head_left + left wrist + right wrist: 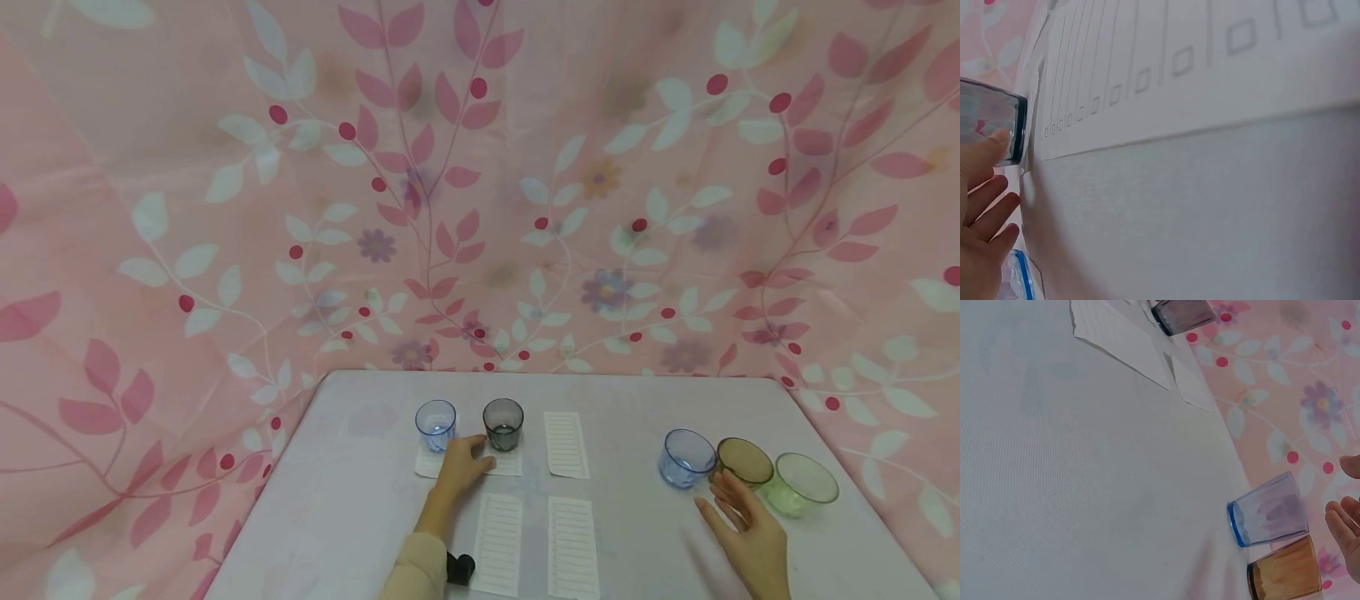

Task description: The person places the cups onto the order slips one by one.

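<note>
My left hand (462, 468) is just in front of a grey tinted glass (503, 421), its fingers loosely curved and not wrapped round it. In the left wrist view, the thumb overlaps the side of that grey glass (988, 115). A blue glass (436, 423) stands to its left, behind the hand. Both stand at the far part of a paper sheet (507, 464). Over on the right, my right hand (750, 533) hovers in front of an amber glass (745, 458), fingers relaxed and holding nothing. A second blue glass (686, 460) and a green glass (801, 485) flank the amber one.
Several lined paper sheets lie mid-table, among them a back right sheet (566, 444), a front left sheet (498, 543) and a front right sheet (573, 546). A floral curtain (480, 208) hangs behind the white table (637, 542). A black object (461, 569) shows beside the left sleeve.
</note>
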Motion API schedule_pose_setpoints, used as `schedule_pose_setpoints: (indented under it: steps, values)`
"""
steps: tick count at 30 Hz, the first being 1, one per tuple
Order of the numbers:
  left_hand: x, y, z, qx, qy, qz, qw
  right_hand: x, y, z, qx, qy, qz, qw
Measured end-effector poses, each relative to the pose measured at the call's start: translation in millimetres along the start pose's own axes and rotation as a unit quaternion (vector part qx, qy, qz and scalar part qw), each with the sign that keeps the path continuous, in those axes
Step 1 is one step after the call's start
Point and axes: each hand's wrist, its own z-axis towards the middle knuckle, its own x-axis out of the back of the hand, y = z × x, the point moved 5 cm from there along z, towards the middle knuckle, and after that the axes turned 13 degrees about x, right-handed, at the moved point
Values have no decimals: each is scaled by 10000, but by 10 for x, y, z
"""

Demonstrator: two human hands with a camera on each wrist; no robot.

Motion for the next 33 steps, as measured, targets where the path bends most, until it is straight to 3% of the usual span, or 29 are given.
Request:
schedule_pose_setpoints:
  steps: [4, 7, 13, 19, 23, 28, 33]
  values:
    - [35, 90, -82, -87, 516, -25, 9986, 17, 197, -43, -224, 82, -114, 9996]
    - [53, 193, -133, -316, 698, -360, 9964, 28, 204, -46, -251, 87, -171, 9995]
    - [-56, 425, -137, -760, 277, -1005, 9916, 45, 175, -35, -151, 62, -183, 9997]
    - [-279, 636, -89, -669, -504, -1177, 9895, 49, 186, -42, -202, 101, -101, 9997]
    - [-436, 706, -57, -768, -759, -952, 9896, 61, 192, -48, -207, 144, -103, 9996]
    - [-582, 756, 13, -1049, -570, -312, 9924, 86, 184, -54, -145, 176, -100, 9997]
    - [-701, 764, 97, -894, -657, 35, 9938, 87, 175, -64, -307, 177, -138, 9993]
